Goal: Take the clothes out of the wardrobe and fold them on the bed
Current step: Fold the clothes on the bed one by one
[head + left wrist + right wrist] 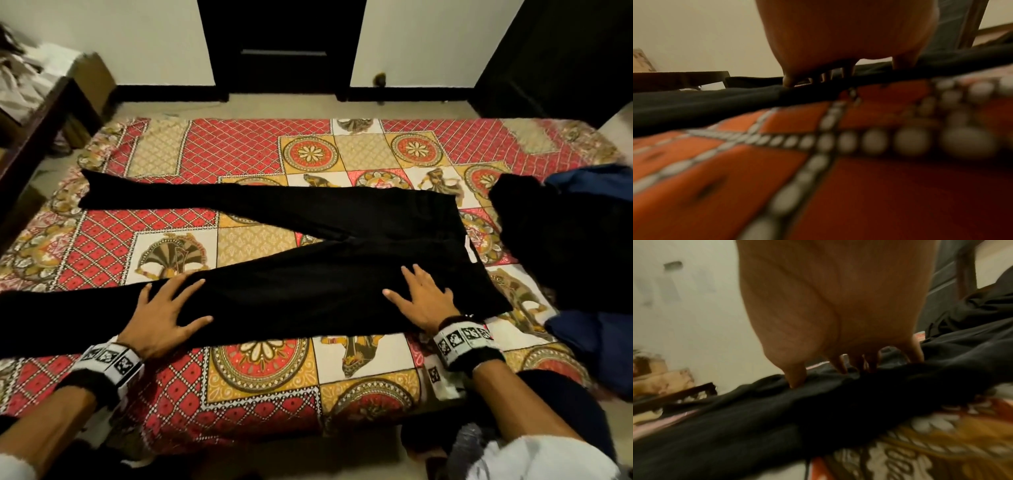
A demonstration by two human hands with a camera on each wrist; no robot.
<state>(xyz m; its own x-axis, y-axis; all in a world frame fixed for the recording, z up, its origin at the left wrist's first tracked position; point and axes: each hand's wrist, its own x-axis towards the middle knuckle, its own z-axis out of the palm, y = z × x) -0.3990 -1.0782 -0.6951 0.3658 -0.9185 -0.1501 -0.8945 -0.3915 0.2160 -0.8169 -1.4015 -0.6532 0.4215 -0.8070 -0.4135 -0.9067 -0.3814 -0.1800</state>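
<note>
Head view: a pair of black trousers [308,246] lies spread flat across a bed [260,373] covered in a red, gold and white patchwork sheet, waistband toward the right, the 2 legs splayed apart toward the left, the near leg running off the left edge of the frame. A small white tag shows at the waistband, too small to read. The left hand [164,315] lies flat with fingers spread on the near leg, and the right hand [423,301] lies flat with fingers spread on the seat near the waistband; neither grasps anything. Both wrists wear white bands printed with black square marker patterns, no legible words. To the right, just beside the trousers, sits a heap of black and blue clothes [575,246]. Bare sheet stays open between the trousers and the near edge of the bed, and beyond them toward the far edge. A dark door [281,48] stands in the far wall. Left wrist view: the left hand [846,40] has its fingertips [787,82] pressing down on the black cloth [705,104], with blurred red sheet in front. Right wrist view: the right hand [834,305] is opened out, fingertips [795,378] on the rumpled black fabric [777,415], beside the patterned sheet.
</note>
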